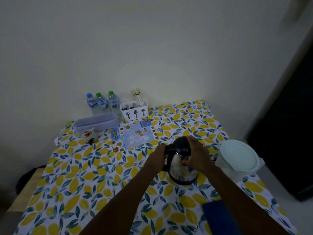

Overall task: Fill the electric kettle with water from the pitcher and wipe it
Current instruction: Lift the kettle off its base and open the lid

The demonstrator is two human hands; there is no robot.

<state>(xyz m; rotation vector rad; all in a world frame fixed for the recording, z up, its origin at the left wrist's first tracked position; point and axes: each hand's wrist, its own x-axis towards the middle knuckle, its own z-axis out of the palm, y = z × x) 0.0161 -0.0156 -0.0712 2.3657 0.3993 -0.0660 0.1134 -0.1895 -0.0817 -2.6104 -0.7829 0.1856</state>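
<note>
A steel electric kettle (pixel 182 172) with a black lid and black handle stands on the lemon-print tablecloth (pixel 101 175), right of centre. My left hand (pixel 156 158) is wrapped around the handle on the kettle's left side. My right hand (pixel 196 153) rests over the black lid and the top rim, fingers curled on it. A translucent pitcher (pixel 237 158) with a pale lid stands just right of the kettle, untouched. A dark blue cloth (pixel 218 217) lies folded near the table's front edge, partly under my right forearm.
Against the wall at the back stand three water bottles (pixel 101 102) and a white cutlery holder (pixel 134 110). A lilac tray (pixel 96 122), a small cup (pixel 88 134) and a colourful leaflet (pixel 133 134) lie behind the kettle. A dark doorway lies to the right.
</note>
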